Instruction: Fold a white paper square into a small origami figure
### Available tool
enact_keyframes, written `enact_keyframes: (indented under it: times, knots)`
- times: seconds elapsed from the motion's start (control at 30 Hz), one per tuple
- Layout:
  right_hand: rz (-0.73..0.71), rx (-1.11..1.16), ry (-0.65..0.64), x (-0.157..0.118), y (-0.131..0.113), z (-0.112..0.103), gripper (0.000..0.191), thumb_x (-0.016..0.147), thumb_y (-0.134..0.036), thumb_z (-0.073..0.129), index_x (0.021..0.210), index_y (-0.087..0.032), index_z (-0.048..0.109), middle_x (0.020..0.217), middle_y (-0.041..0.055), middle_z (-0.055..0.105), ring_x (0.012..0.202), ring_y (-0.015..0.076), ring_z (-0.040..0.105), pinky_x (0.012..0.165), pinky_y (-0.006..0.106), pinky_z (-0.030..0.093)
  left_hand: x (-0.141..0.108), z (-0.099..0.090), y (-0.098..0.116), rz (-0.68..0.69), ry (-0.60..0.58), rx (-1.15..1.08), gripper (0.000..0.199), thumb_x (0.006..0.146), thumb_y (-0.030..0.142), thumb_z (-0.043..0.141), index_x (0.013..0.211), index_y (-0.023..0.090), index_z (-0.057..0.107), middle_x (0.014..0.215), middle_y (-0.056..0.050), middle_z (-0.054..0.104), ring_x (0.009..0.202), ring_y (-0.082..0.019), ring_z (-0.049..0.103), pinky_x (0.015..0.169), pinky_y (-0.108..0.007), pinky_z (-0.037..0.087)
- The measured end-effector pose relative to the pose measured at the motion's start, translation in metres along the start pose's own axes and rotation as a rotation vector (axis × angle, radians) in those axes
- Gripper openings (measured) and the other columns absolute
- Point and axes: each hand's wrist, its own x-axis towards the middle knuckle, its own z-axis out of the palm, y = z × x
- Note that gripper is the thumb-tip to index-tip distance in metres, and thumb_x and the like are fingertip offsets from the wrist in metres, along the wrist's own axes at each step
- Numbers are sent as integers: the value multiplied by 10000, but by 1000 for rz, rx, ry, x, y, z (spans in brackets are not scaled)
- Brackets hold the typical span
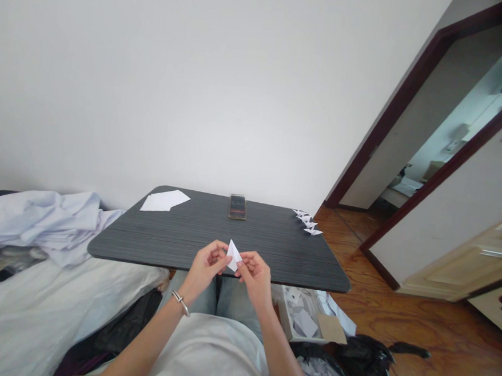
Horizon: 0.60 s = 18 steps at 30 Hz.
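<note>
Between my two hands, over the near edge of the dark table [179, 234], is a small folded piece of white paper [233, 256] with a pointed top. My left hand [211, 261] pinches its left side between thumb and fingers. On the right side, my right hand [254, 271] grips it in the same way. Several small folded paper figures [307, 223] stand in a row at the table's right end. White paper sheets [164, 199] lie overlapping at the far left corner.
A phone-like dark object [237, 207] rests near the table's back edge, by the wall. White cloth [38, 219] is heaped at the left. Below the table at right are a box of papers [285, 316] and a black bag [370, 359] on the wooden floor.
</note>
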Motion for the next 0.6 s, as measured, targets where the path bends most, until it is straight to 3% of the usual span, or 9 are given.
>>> enact_keyframes:
  times: [0.13, 0.3, 0.47, 0.6]
  knots:
    - [-66, -101, 65, -2, 2, -1, 139, 760, -297, 540, 714, -165, 540, 546, -18, 550, 467, 95, 507, 428, 183, 375, 0, 1, 0, -2, -45, 18, 216, 700, 296, 601, 817, 138, 512, 533, 61, 452, 442, -48, 412, 427, -159, 353]
    - [-59, -75, 124, -2, 4, 0, 221, 763, -339, 540, 630, -180, 464, 474, -43, 517, 404, 85, 474, 404, 180, 371, -1, 0, -2, 25, -2, 60, 260, 701, 294, 595, 895, 146, 506, 581, 46, 489, 473, -67, 446, 447, -179, 382]
    - [-26, 15, 196, 0, 5, 0, 252, 745, -385, 555, 631, -187, 449, 471, -37, 536, 392, 97, 500, 398, 196, 419, -5, -1, 4, 166, 50, 333, 300, 679, 267, 618, 952, 174, 536, 748, -12, 580, 613, -106, 525, 544, -207, 421]
    - [-52, -26, 181, -2, 4, 3, 239, 760, -373, 543, 639, -180, 470, 482, -26, 541, 414, 101, 515, 422, 202, 439, -7, 1, 4, 204, 87, 458, 278, 686, 263, 607, 950, 191, 563, 760, -18, 597, 629, -123, 545, 549, -212, 430]
